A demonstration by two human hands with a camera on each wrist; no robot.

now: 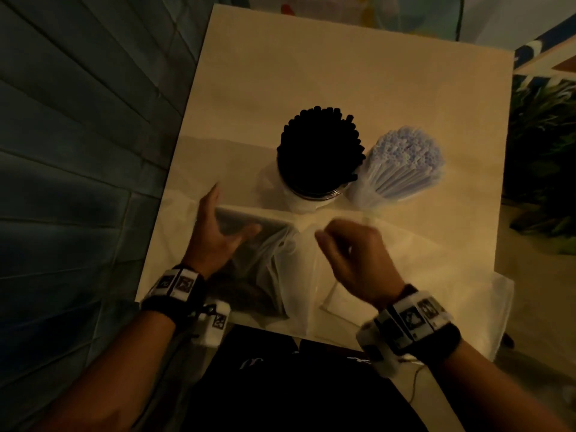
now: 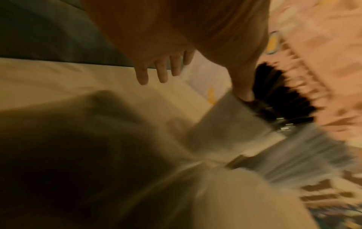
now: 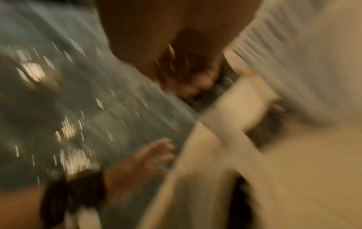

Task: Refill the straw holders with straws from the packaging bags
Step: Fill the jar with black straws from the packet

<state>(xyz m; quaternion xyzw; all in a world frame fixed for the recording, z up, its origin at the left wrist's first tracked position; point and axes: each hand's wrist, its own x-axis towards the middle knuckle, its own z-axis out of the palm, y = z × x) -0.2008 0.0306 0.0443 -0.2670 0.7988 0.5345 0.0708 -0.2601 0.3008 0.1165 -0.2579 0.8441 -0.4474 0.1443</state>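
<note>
Left hand [image 1: 218, 232], fingers spread, rests on a plastic bag [image 1: 265, 269] near the bench [image 1: 311, 67] edge. Right hand [image 1: 355, 257], loosely curled and blurred; whether it holds anything cannot be told. Beyond stand black straws [image 1: 321, 151] and white straws [image 1: 402, 160].

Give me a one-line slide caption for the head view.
Both hands, left and right, hover over packaging bags before holders packed with black straws and white straws.

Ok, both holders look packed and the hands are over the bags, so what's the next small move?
Probably lower the left hand onto the dark-straw bag and grip it. That hand hovers open above it, the right hand looks loosely curled and empty, and the black straws and pale straws already fill their holders.
</note>
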